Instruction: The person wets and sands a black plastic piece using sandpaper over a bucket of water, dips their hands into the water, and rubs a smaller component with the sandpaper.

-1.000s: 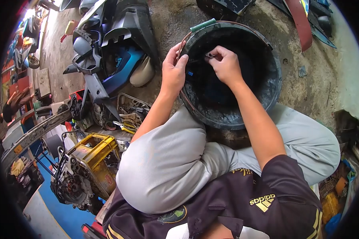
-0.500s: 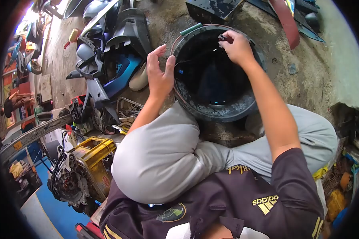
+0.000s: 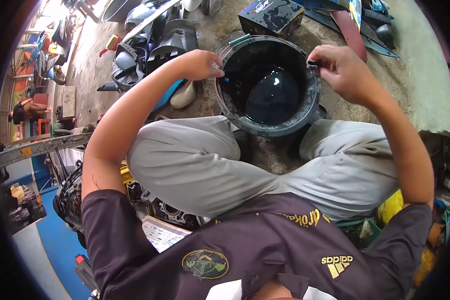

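Note:
A black bucket (image 3: 271, 131) with dark liquid inside stands on the floor in front of my crossed legs. Its wire handle with a green grip (image 3: 239, 40) rests along the far left rim. My left hand (image 3: 205, 65) is at the left rim, thumb and fingers apart, with nothing visible between them. Beyond the right rim, my right hand (image 3: 338, 70) pinches a small dark piece (image 3: 312, 64), too small to identify. A small blue spot (image 3: 226, 79) shows inside the bucket near my left fingertips.
A wet black box (image 3: 271, 16) sits behind the bucket. Dark vehicle panels (image 3: 172, 40) lie at the upper left, and a red panel (image 3: 349, 32) at the upper right. Metal engine parts (image 3: 171, 211) are beside my left leg. Another person (image 3: 25, 111) is at the far left.
My right hand has moved right, from over the bucket to past its rim, still pinching the dark piece. My left elbow has swung outward, and the left hand now points toward the rim.

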A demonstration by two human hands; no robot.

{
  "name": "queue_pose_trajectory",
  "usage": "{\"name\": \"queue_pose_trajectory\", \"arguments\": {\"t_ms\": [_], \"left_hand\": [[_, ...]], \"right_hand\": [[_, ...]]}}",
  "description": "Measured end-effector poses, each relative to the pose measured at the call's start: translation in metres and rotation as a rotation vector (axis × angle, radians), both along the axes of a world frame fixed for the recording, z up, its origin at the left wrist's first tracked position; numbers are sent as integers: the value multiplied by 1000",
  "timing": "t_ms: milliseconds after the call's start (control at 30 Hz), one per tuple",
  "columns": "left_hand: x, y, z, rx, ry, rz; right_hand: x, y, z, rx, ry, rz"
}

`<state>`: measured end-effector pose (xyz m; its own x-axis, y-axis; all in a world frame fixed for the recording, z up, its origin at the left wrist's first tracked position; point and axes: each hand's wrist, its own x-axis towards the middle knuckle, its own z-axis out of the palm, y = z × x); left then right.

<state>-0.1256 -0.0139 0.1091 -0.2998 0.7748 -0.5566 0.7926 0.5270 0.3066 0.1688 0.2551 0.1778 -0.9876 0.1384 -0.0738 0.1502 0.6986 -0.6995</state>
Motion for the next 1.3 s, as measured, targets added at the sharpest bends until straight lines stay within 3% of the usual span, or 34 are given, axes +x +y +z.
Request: {"name": "queue_pose_trajectory", "arguments": {"t_ms": [100, 167, 267, 367, 467, 633, 867, 900, 1000, 1233, 1300], "left_hand": [[22, -4, -45, -26, 109, -71], [47, -4, -45, -55, 221, -97], [58, -16, -59, 146, 258, -8], [66, -12, -66, 277, 216, 69], [93, 2, -51, 351, 139, 115], [125, 15, -34, 537, 145, -71], [125, 12, 34, 478, 326, -408], [119, 5, 34, 600, 332, -470], [108, -16, 40, 586, 375, -530], [86, -33, 19, 543, 351, -378], [85, -33, 10, 646, 276, -238]], "right_hand": [[10, -1, -1, -25, 39, 51], [8, 0, 5, -2, -30, 45], [4, 11, -14, 184, 62, 61], [3, 3, -11, 138, -20, 88], [2, -2, -11, 171, 28, 144], [12, 1, -21, 211, 140, 157], [19, 19, -15, 227, -41, 20], [19, 22, -18, 250, -38, 22], [16, 22, -29, 252, -23, 22], [8, 1, -61, 275, -78, 197], [8, -2, -60, 267, -147, 207]]}}
